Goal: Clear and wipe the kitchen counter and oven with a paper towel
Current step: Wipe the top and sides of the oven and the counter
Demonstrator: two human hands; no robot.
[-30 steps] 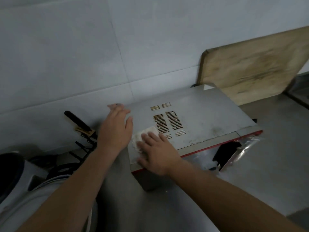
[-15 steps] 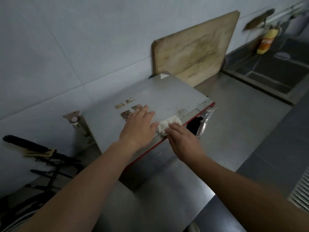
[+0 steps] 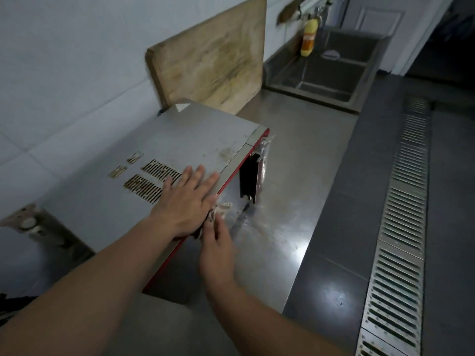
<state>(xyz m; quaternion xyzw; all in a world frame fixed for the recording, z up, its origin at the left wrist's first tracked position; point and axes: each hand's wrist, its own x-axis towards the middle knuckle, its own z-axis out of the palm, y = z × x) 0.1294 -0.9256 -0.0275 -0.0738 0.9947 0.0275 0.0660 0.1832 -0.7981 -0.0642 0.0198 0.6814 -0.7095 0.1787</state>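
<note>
We find the left hand [image 3: 189, 201] flat atop the oven [image 3: 180, 140]; the right hand [image 3: 216, 250], nearer its front edge, pinches the paper towel [image 3: 219, 210].

Grey oven [image 3: 180, 134] with red front trim, tan stained cutting board [image 3: 213, 62], yellow bottle [image 3: 308, 37]

**Oven front edge under wipe**

Right hand [image 3: 216, 250] pinches a crumpled, soiled paper towel [image 3: 220, 210] against the red front edge of the oven [image 3: 200, 132]. Left hand [image 3: 186, 201] lies flat on the oven top, just beside the grip, fingers spread. Vent slots [image 3: 151, 181] sit left of it. Steel counter [image 3: 290, 201] lies right of the grip.
</note>
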